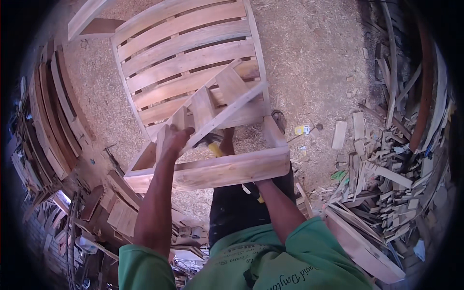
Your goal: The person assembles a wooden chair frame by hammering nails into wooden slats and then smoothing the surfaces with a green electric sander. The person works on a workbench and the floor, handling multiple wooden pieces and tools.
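Note:
My left hand is closed around the near left end of a small slatted wooden panel, which lies slantwise over a larger slatted wooden frame. Close to me, a thick board runs across the front of that frame, with short side pieces at its ends. Behind this board show the head and yellow neck of a hammer; its dark grip comes out below the board. At that grip is my right hand, closed on it, with most of its fingers hidden by the board.
Sawdust and shavings cover the floor. Heaped wood offcuts lie at the right, and long planks stack at the left. A small yellow-and-white packet lies right of the frame. My sandalled foot stands by the frame's corner.

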Demonstrator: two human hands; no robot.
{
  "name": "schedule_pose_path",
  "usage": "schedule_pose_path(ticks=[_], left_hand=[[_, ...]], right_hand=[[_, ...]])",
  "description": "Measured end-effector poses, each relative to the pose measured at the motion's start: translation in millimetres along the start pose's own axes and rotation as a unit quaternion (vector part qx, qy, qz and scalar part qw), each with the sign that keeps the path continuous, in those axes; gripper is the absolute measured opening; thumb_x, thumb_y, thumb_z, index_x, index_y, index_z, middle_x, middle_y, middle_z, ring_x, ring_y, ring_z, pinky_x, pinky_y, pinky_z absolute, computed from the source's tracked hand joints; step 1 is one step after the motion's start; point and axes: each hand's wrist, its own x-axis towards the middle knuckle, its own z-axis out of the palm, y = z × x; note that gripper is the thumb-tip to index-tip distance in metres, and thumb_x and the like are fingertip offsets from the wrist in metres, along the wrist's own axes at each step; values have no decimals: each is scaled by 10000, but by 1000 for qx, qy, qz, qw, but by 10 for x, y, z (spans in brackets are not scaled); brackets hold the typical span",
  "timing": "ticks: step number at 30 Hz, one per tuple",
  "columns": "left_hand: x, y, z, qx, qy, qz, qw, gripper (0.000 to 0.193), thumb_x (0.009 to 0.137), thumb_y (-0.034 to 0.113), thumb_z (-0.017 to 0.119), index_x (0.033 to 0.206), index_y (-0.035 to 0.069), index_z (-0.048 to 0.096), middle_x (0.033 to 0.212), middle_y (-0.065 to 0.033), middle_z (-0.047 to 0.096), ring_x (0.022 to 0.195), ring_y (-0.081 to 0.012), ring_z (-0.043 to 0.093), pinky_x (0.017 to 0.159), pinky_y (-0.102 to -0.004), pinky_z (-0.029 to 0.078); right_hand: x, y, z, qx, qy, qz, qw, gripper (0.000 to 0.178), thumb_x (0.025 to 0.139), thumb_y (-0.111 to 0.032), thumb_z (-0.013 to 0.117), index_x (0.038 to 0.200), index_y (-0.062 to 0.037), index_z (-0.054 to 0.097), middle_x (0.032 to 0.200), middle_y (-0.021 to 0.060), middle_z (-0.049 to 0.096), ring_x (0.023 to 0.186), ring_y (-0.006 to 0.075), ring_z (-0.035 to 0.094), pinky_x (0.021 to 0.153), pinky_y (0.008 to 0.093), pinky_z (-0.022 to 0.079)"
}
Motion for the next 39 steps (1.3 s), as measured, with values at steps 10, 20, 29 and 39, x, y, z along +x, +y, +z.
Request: schedule_pose_path(ticks=[10,20,29,39], left_hand=[[-288,248,160,185,24,18,982,1043,780,604,816,1570,27,453,1356,-277,700,1283,-412,689,1087,-505,554],[-153,-235,-39,172,-71,-8,982,945,768,527,822,1498,9,519,1283,-238,759,1205,-391,739,1029,-471,583],[-14,-397,-198,219,-91,4,972,887,753,514,807,1455,28,565,1310,-241,751,1227,-386,732,1047,-479,570],[71,-401,-201,199,-139,-18,970,790,722,467,819,1351,9,682,1179,-211,802,1136,-337,772,1010,-417,572]], right_hand=[[-1121,29,-593,-138,119,65,981,391,1129,-490,544,1072,-110,617,703,31,578,505,164,533,501,340,498],[-1925,834,-1284,-85,204,35,975,350,1095,-536,580,1119,-188,611,701,17,593,520,171,560,482,347,480],[-2079,691,-714,-54,244,81,965,470,1100,-546,579,1412,-198,627,709,36,616,514,176,593,483,351,529],[-2044,750,-636,-21,247,82,965,497,1098,-521,606,1483,-207,605,701,33,621,503,164,584,464,339,518]])
